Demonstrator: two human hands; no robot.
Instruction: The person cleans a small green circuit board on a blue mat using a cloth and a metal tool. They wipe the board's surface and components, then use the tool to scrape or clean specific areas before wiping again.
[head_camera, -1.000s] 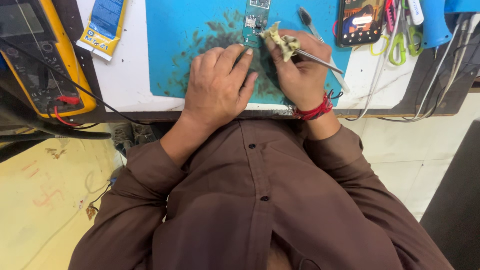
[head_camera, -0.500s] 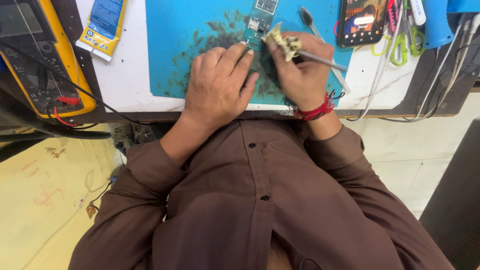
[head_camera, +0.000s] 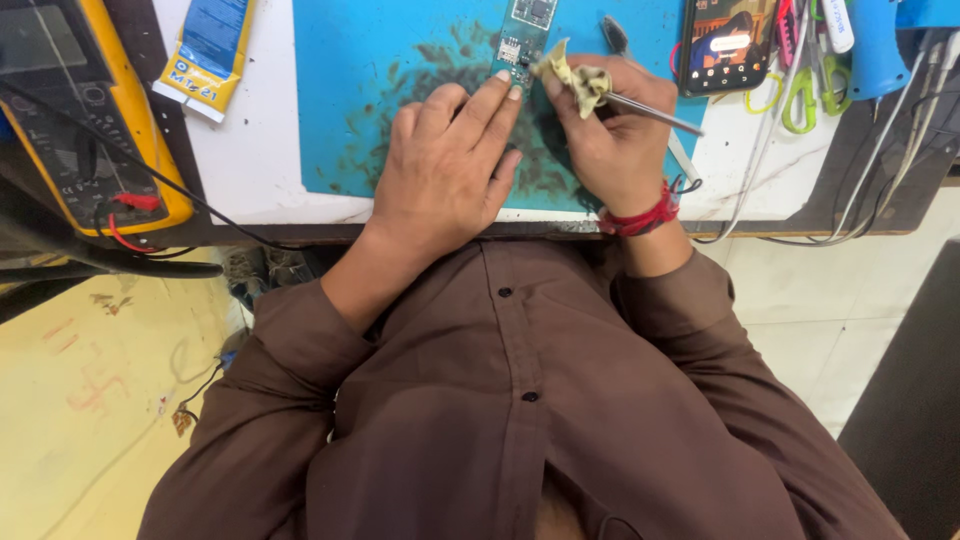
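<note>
Fingers of the left hand (head_camera: 440, 170) lie stretched flat, their tips pressing down on the near end of a narrow green circuit board (head_camera: 522, 40) and holding nothing else. The right hand (head_camera: 612, 135) is closed around slim metal tweezers (head_camera: 650, 112) and a crumpled, stained yellowish cloth wad (head_camera: 572, 78), with the wad's corner touching the board's right edge. The board lies on the far part of a blue work mat (head_camera: 370, 60), which is heavily smudged dark right around and nearer than the board. Judging by those smudges and the soiled wad, wiping of the board looks well under way, though whether the board is clean cannot be told at this size. A red thread bracelet (head_camera: 640, 215) circles the right wrist, nearer than the board. A grey-handled brush (head_camera: 614, 34) lies just right of the board; farther right are a smartphone (head_camera: 725, 40) with its screen lit and green-handled scissors (head_camera: 800, 95). Left of the board, beyond the mat, lie a blue-and-yellow tube (head_camera: 208, 50) and, farther left, a yellow multimeter (head_camera: 90, 110) with leads.
</note>
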